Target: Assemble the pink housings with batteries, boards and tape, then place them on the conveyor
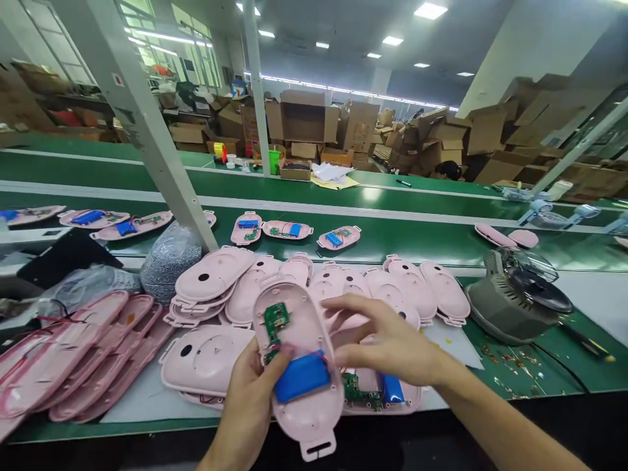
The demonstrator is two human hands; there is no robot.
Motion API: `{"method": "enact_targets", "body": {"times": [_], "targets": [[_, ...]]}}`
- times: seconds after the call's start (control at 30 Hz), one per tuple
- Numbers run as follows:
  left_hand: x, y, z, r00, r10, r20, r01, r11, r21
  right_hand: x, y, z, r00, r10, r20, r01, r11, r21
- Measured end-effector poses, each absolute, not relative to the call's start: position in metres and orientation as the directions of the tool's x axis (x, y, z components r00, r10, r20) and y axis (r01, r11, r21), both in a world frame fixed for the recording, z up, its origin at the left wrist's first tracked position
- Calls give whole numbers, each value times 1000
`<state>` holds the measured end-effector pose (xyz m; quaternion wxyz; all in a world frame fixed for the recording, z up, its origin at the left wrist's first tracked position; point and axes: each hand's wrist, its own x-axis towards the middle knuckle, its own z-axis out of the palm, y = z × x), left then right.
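Observation:
My left hand grips a pink plastic housing half by its left side, thumb laid over the inside. Within this shell sit a green circuit board and a blue battery pack with a thin red wire. My right hand is at the shell's right edge, fingers curved and apart, with nothing visible in them; whether the fingertips touch the edge I cannot tell. Below the right hand, another open housing half with a board and blue battery lies on the bench.
Pink shells are piled behind my hands, and darker pink shells lean at left. A grey machine and a screwdriver sit at right, near scattered small metal parts. A slanted post rises at left. Several filled shells lie on the green belt.

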<state>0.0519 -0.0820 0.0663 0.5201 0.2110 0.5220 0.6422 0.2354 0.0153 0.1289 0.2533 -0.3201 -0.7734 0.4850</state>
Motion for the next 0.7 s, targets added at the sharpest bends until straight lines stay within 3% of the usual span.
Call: {"method": "enact_targets", "body": {"times": [0.07,0.13,0.2,0.27,0.37,0.5,0.6,0.7], "targets": [[45,-92,60,-410,844,-346,-480,123,869,269,22,110,-562,801,207,435,499,-749],[43,-109,51,-386,812,-438,-520,201,830,293,28,82,-560,762,326,601,644,-474],[50,-127,38,-297,808,-510,-547,294,784,304,28,53,-641,673,369,638,734,-231],[66,-143,24,-228,808,-544,-554,351,754,307,20,31,-672,603,429,633,769,-90],[91,-154,10,-191,796,-574,-574,383,723,311,2,16,-642,582,500,660,751,-26],[81,-168,3,-344,758,-554,-563,306,768,323,-16,10,-670,633,388,671,740,-48],[31,-202,-6,-558,642,-526,-508,238,828,331,-28,1,-757,575,309,592,804,-46],[-30,-264,-27,-656,469,-592,-548,243,800,342,-33,-15,-806,527,271,545,838,-8]]}}
